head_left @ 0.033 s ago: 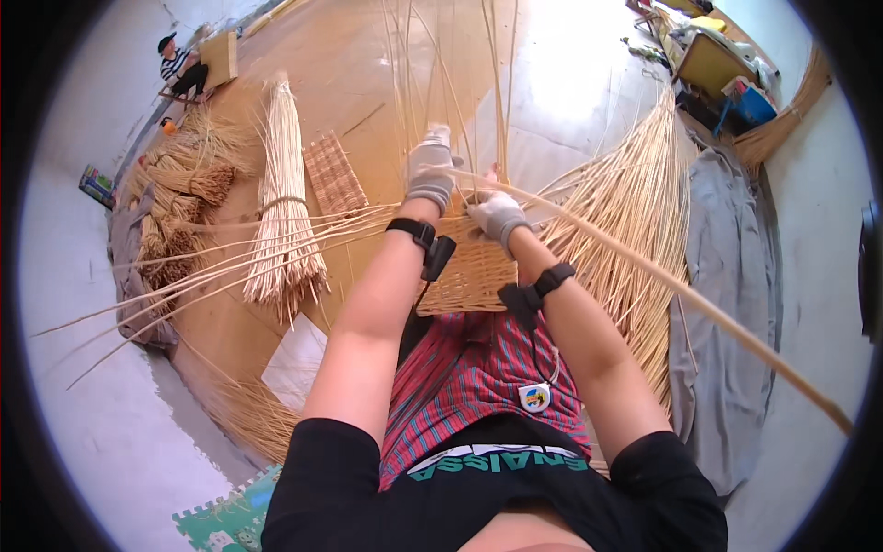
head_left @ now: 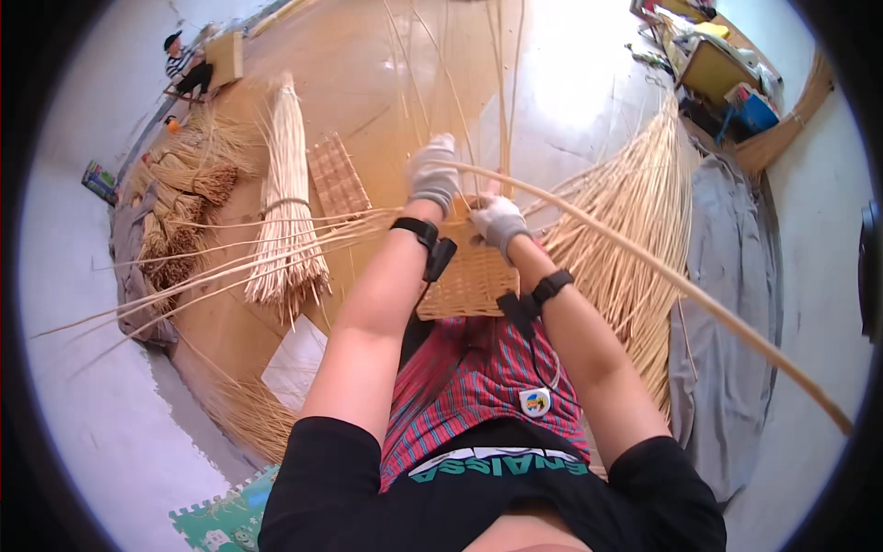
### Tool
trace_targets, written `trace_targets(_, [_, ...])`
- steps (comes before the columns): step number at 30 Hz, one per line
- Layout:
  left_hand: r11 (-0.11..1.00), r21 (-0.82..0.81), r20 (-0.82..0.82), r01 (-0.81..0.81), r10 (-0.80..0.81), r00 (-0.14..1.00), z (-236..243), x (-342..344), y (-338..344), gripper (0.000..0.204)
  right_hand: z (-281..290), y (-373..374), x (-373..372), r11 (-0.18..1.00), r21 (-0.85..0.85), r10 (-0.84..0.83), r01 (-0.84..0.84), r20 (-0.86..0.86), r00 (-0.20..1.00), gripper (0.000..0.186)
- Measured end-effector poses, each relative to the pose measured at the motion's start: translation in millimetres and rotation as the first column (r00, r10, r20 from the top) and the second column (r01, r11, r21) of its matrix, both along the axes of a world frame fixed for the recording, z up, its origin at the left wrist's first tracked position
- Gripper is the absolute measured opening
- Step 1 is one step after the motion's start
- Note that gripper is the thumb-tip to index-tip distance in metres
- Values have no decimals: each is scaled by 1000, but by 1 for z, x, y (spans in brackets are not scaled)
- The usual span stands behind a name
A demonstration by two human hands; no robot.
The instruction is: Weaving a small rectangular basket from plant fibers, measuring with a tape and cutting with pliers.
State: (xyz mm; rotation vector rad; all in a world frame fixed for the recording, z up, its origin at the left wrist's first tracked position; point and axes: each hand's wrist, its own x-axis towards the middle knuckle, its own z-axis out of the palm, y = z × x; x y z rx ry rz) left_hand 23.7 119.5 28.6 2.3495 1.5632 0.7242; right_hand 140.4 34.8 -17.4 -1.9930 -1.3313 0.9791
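A woven wicker panel (head_left: 464, 287) in pale tan leans over my lap, its near edge against a red striped cloth (head_left: 478, 359). My left hand (head_left: 434, 171), in a grey-white glove, is closed at the panel's far left corner, holding a long wicker strand (head_left: 635, 250) that runs off to the right. My right hand (head_left: 499, 221), gloved too, is pressed on the far right edge with its fingers bent around the weave. Its fingertips are partly hidden. Long upright stakes (head_left: 502, 92) rise beyond both hands, and loose strands (head_left: 276, 253) stick out leftward.
A tied bundle of pale wicker (head_left: 287, 193) lies left, beside a finished woven panel (head_left: 338, 177). Darker bundles (head_left: 175, 216) are heaped farther left. A big fan of strands (head_left: 635, 239) spreads at right, next to grey cloth (head_left: 727, 322). A person (head_left: 189, 69) sits at far left.
The strand in my left hand has shifted slightly upward at its held end. My right hand and the panel have moved very little.
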Motion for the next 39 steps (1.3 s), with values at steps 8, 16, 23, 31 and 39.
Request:
trace_targets(8, [920,-336,-364,200,-323,874,-17,13,-4,41,-11,-5,-26,975,221,-110,35,337,935,46])
trace_targets(16, [684,-704,321,191,67,945,-31,13,-12,28,56,10,27,971,-141,240,-195,518,821,94])
trace_targets(23, [590,-675,568,443,32,822,-38,-9,-24,25,72,46,44,972,224,-42,74,-142,989,68])
trace_targets(31, [592,-727,449,348,26,893,-27,-3,-29,35,3,-76,93,914,47,-195,402,-820,538,28])
trace_targets(39, [985,-146,183,92,-64,981,-23,15,-109,57,-20,-102,96,998,21,-31,52,-578,816,40])
